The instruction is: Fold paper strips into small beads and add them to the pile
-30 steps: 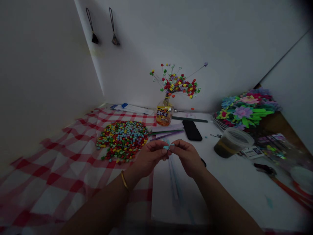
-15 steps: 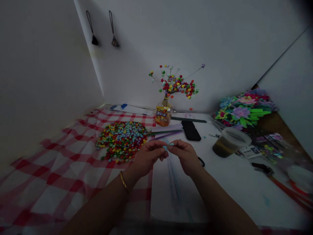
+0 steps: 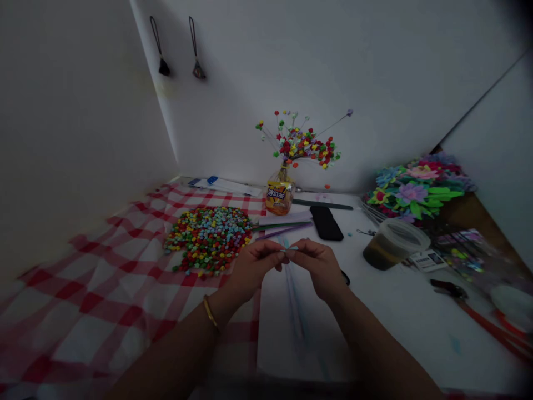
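Between my fingertips is a small piece of light blue paper strip [image 3: 293, 248], mostly hidden by the fingers. My left hand [image 3: 257, 265] pinches it from the left, thumb and fingers closed. From the right, my right hand [image 3: 318, 266] holds the same piece in a pinch, and the two hands' tips meet. Pale blue and purple paper strips [image 3: 295, 311] lie on the white board [image 3: 277, 339] below. A pile of many-coloured folded paper stars [image 3: 210, 236] lies left of my hands, on the red and white checked cloth [image 3: 129, 314].
Behind my hands stand a bottle [image 3: 278, 195] holding stems tipped with paper stars and a black phone [image 3: 327, 223]. To the right are a plastic tub of dark liquid [image 3: 391, 247], colourful craft flowers [image 3: 416, 186] and a dark-handled tool [image 3: 448, 289]. Green and purple strips [image 3: 285, 228] lie ahead.
The blue paper between my fingertips has turned and now shows as a thin, flatter edge. My hands stay together in nearly the same place; the view has shifted slightly.
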The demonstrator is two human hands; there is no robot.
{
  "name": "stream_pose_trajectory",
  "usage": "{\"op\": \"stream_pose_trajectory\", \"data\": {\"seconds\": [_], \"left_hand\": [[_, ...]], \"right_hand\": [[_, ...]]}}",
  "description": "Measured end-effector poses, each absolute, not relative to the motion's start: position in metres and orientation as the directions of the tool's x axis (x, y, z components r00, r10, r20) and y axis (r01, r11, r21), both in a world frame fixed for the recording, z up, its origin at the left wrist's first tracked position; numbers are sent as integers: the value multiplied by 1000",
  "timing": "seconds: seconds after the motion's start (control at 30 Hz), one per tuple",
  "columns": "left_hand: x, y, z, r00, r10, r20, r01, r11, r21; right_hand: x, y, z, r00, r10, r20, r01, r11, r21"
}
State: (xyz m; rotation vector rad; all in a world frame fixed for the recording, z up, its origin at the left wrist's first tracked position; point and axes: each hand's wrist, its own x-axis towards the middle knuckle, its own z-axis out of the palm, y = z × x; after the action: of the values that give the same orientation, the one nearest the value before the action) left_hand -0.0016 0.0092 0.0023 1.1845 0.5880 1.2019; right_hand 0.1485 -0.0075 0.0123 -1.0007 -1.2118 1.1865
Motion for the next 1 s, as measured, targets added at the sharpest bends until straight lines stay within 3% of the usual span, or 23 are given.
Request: {"op": "stream_pose_trajectory", "data": {"seconds": [0.13, 0.2, 0.33, 0.4, 0.47, 0.63, 0.7, 0.9, 1.0], "left_hand": [[-3, 8, 1, 376, 909, 178, -414, -7, 910], [-3, 9, 1, 397, 904, 158, -409, 20, 912], [-2, 12, 3, 371, 916, 150, -341, -16, 940], [-2, 12, 5, 367, 918, 147, -308, -30, 951], [-2, 12, 8, 380, 912, 154, -281, -45, 959], [-6, 13, 17, 406, 887, 218, -103, -193, 976], [-6, 17, 20, 406, 880, 246, -37, -253, 967], [3, 28, 18, 427, 860, 280, -50, -287, 957], [5, 28, 12, 411, 872, 266, -145, -226, 963]], "right_hand": [[147, -7, 11, -91, 994, 54, -329, 22, -944], [147, -6, 10, -91, 995, 47, -326, 15, -945], [148, -8, 13, 17, 988, 152, -16, 152, -988], [150, -9, 16, 62, 964, 257, 213, 239, -947], [152, -10, 17, 59, 947, 316, 307, 284, -909], [151, -8, 14, 7, 990, 144, -128, 144, -981], [151, -7, 13, -10, 993, 115, -213, 110, -971], [155, -3, 13, 122, 972, 202, -94, 214, -972], [154, -3, 13, 119, 974, 191, -79, 201, -976]]}}
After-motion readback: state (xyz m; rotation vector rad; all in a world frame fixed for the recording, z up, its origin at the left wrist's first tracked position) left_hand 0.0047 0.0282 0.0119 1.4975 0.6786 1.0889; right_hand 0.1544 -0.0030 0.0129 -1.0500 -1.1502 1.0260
